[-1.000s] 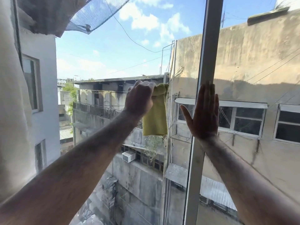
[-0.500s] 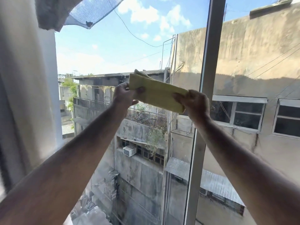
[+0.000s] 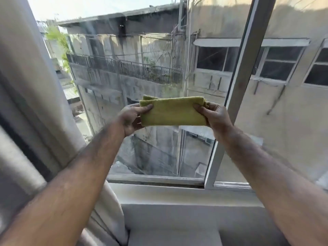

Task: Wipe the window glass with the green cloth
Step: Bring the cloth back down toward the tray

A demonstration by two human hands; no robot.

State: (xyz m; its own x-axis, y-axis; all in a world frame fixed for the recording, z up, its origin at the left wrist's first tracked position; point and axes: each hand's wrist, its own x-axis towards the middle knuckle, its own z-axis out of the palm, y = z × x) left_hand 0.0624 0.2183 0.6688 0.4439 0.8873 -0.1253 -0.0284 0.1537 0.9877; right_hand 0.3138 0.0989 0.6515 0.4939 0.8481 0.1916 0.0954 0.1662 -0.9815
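Note:
The green cloth (image 3: 173,111) is folded into a flat rectangle and held level in front of the window glass (image 3: 142,82), a little away from it. My left hand (image 3: 132,118) pinches its left end with thumb on top. Its right end is pinched by my right hand (image 3: 213,116). Both forearms reach up from the bottom corners. The glass pane behind the cloth shows grey buildings outside.
A white vertical window frame bar (image 3: 236,96) stands just right of my right hand, with a second pane (image 3: 284,112) beyond it. A pale curtain (image 3: 30,103) hangs at the left. The white sill (image 3: 177,194) and bottom rail run below.
One second ago my left hand alone held the cloth hanging, my right palm flat on the frame. Now both hands hold the folded cloth level, lower down, and the view has tilted down.

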